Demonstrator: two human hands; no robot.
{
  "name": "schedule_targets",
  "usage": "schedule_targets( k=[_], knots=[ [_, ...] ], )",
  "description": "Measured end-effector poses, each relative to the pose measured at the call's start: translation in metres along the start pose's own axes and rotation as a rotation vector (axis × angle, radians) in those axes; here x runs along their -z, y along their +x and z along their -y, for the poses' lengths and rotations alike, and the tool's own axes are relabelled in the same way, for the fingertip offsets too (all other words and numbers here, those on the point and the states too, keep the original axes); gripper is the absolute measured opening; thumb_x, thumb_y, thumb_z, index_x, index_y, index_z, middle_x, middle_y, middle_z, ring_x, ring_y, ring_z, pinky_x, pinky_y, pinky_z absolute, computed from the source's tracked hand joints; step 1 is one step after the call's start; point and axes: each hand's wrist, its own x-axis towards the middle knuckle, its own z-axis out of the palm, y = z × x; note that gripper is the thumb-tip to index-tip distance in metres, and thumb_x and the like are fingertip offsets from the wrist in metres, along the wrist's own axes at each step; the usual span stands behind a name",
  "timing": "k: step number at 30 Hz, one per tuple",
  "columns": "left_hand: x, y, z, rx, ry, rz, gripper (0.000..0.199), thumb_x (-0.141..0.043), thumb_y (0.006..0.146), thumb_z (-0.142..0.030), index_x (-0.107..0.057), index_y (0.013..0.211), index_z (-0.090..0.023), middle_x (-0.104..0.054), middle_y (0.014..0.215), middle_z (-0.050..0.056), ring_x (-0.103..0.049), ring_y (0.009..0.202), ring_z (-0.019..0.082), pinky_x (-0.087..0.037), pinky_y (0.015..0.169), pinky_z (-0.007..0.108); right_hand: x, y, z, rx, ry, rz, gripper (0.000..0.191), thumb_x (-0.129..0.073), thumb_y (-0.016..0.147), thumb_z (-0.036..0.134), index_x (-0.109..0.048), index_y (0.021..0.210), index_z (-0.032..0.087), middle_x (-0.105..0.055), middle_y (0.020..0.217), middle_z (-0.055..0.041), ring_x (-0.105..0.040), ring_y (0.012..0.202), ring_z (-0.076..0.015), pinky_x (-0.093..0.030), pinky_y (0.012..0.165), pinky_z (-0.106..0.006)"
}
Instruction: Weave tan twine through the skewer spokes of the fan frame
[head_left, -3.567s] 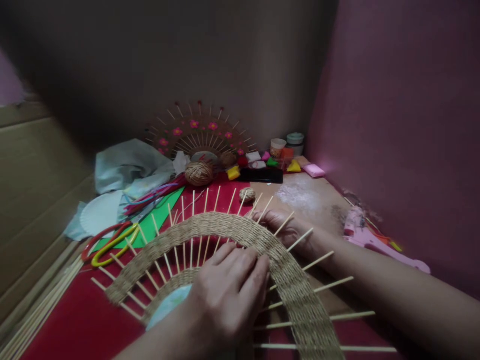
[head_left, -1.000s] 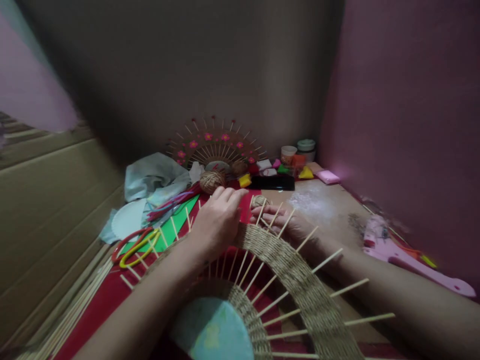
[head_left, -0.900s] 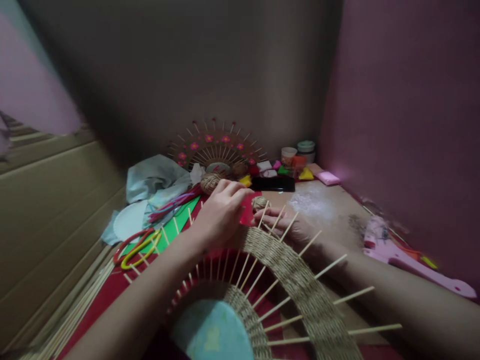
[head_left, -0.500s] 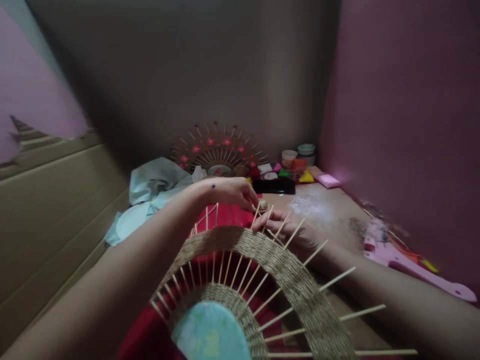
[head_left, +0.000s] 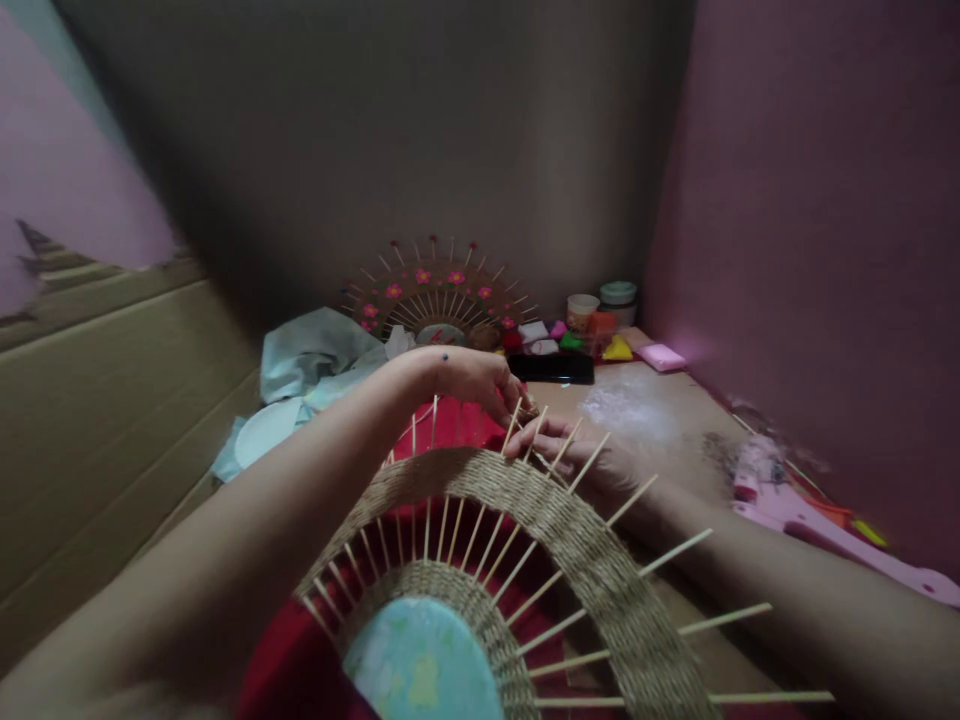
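Observation:
A half-round woven fan (head_left: 480,475) of thin sticks and tan twisted cord fills the lower middle, with a blue-green disc (head_left: 427,660) at its centre. My left hand (head_left: 476,380) reaches across above the far rim, its fingers closed on a bundle of tan cord (head_left: 531,408) just beyond the stick ends. Beside it, my right hand (head_left: 577,450) is behind the upper right rim, fingers bent around the sticks and the cord strand there. Part of its grip is hidden by the sticks.
Red cloth (head_left: 289,660) lies beneath the fan. A finished-looking fan with pink flowers (head_left: 424,276) leans on the back wall. Nearby are a black phone (head_left: 551,369), coloured clay packets (head_left: 617,348), a cup (head_left: 582,312), pale cloth (head_left: 319,350) and a pink glue gun (head_left: 795,515).
My left hand has shifted slightly right and down, closer to my right hand and the stick tips, bringing the cord bundle with it. The fan stays nearly still.

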Motion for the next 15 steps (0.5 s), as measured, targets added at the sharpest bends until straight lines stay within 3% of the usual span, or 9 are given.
schedule_targets(
  k=[4,8,15],
  knots=[
    [0.008,-0.005,-0.003,-0.005,0.052,-0.081,0.007,-0.064,0.067,-0.020,-0.068,0.062,-0.023,-0.067,0.099,0.001,-0.056,0.099,0.016,-0.040,0.086,0.030,-0.001,0.000,0.000,-0.015,0.053,-0.033,0.009,-0.065,0.072,0.020,-0.063,0.078,0.014,-0.068,0.081,-0.0060,-0.061,0.069,-0.0113,-0.045,0.062,-0.022],
    [0.012,-0.009,-0.009,-0.002,-0.027,-0.181,0.007,-0.063,0.070,-0.023,-0.069,0.067,-0.020,-0.066,0.102,0.002,-0.058,0.095,0.016,-0.041,0.084,0.029,-0.001,0.000,0.000,-0.008,0.105,-0.026,0.010,-0.067,0.069,0.017,-0.061,0.077,0.014,-0.068,0.080,-0.0049,-0.061,0.069,-0.0110,-0.045,0.062,-0.022],
    [0.005,-0.005,-0.009,0.093,0.087,-0.314,0.022,-0.059,0.073,-0.029,-0.070,0.088,-0.017,-0.065,0.073,0.001,-0.055,0.066,0.012,-0.041,0.064,0.023,0.001,0.002,-0.004,0.028,0.150,-0.008,0.016,-0.066,0.070,0.013,-0.058,0.083,0.017,-0.068,0.078,-0.0021,-0.062,0.072,-0.0120,-0.046,0.069,-0.026]
  ],
)
